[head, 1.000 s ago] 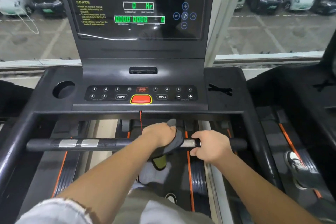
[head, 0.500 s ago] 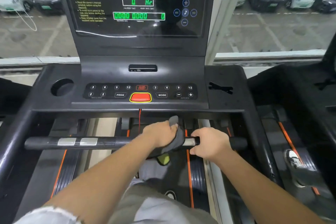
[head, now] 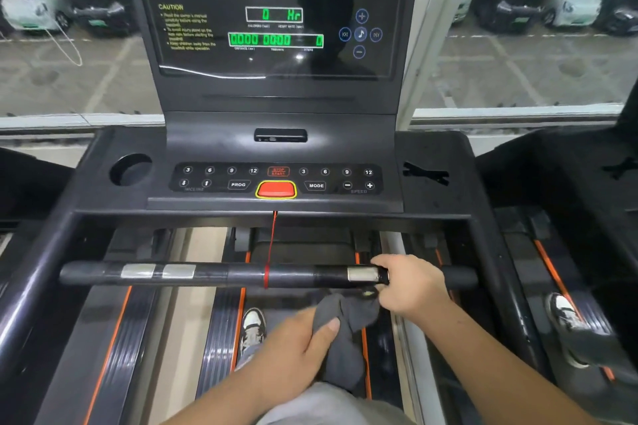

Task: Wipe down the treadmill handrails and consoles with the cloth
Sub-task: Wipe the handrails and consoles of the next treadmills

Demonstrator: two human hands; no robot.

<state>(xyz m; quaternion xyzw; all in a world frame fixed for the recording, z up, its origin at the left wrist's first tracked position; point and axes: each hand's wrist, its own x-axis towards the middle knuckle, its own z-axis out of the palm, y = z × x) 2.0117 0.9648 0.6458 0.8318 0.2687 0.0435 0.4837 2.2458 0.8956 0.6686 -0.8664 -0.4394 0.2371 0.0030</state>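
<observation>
Left hand [head: 297, 348] low, under the bar, thumb and fingers closed round a grey cloth [head: 345, 338]. The cloth hangs clear of the front handrail [head: 224, 274]; its top end reaches up near the right hand [head: 411, 286], contact unclear. Right hand wrapped round the handrail just right of a silver sensor plate [head: 362, 274]. Red safety cord [head: 271, 245] drops from the console [head: 276, 148] and loops the bar mid-span, between the two sensor zones. Red stop button [head: 276, 190] centre of keypad; cup holder [head: 130, 169] at left. Shoe [head: 253, 324] on the belt below; another shoe [head: 562, 314] on the neighbouring treadmill. Parked cars [head: 31, 0] beyond the window.
</observation>
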